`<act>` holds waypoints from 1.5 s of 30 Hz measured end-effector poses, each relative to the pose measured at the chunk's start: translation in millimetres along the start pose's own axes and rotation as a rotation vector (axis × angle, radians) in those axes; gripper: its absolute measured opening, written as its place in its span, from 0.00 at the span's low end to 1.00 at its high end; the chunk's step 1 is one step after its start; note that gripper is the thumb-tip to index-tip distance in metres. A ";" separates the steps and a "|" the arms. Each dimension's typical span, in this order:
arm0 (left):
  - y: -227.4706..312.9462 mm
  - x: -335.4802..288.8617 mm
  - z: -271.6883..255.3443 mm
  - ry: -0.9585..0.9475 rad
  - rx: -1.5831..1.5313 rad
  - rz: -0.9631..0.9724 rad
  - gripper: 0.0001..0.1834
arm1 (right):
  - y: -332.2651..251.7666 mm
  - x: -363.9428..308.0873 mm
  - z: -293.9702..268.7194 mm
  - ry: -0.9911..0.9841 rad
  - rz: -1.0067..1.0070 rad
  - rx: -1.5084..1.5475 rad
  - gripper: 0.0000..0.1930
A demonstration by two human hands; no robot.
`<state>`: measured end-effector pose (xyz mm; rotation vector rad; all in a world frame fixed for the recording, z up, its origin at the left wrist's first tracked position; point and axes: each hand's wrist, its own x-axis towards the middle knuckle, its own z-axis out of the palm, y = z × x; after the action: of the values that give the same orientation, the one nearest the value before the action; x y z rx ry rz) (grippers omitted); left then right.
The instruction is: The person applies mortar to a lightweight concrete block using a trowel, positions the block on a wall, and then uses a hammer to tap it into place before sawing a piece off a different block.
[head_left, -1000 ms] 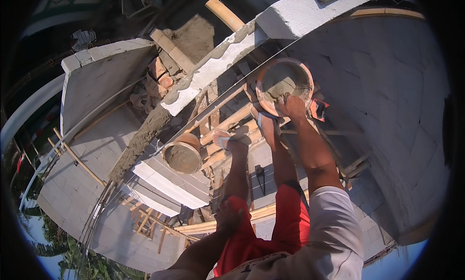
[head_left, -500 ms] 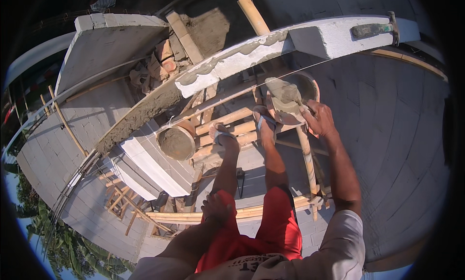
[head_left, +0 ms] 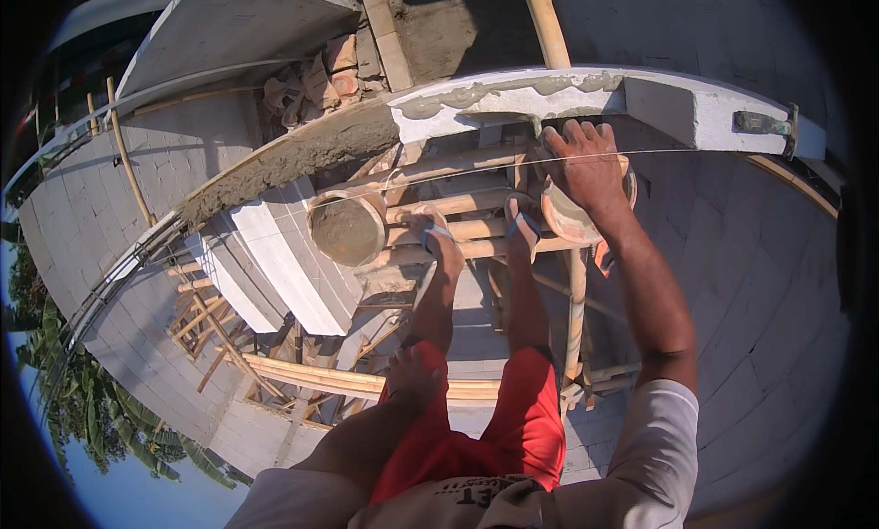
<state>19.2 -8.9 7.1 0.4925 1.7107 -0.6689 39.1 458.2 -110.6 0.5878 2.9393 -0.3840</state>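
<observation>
My right hand (head_left: pixel 586 167) is closed round a trowel, its handle hidden under my fingers. The trowel's blade (head_left: pixel 499 118) shows edge-on against the near face of a white block (head_left: pixel 430 126) on the wall. Wet grey mortar (head_left: pixel 549 85) lies in a wavy band along that block's upper part. Just below my right hand stands an orange-rimmed bucket (head_left: pixel 563 220), partly covered by the hand and forearm. My left hand (head_left: pixel 410 381) rests on my left thigh, fingers stretched out, with nothing in it.
A second bucket (head_left: pixel 348 232) of mortar stands left of my feet on bamboo poles (head_left: pixel 467 229). A taut string (head_left: pixel 439 175) crosses in front of the wall. At its right end lies a hammer (head_left: pixel 769 124). White blocks (head_left: pixel 288 264) are stacked at left.
My right hand has carried the trowel from above the right bucket up and away to the white block. Mortar that lay on the blade is now mostly out of sight. The view has shifted.
</observation>
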 end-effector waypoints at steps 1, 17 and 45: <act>-0.3 -0.1 0.6 -0.008 -0.013 -0.004 0.47 | -5.1 2.2 3.9 -0.008 -0.008 -0.004 0.22; -15.7 4.1 16.9 0.052 -0.024 0.008 0.43 | -135.5 -8.9 113.2 -0.167 0.433 0.497 0.15; -22.7 14.7 34.4 -0.069 -0.051 0.062 0.48 | -132.2 -51.4 85.2 0.377 1.121 1.669 0.15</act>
<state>26.3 -49.1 -8.7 0.4794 1.6370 -0.5905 40.2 298.6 -154.5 2.2268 1.2140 -2.4682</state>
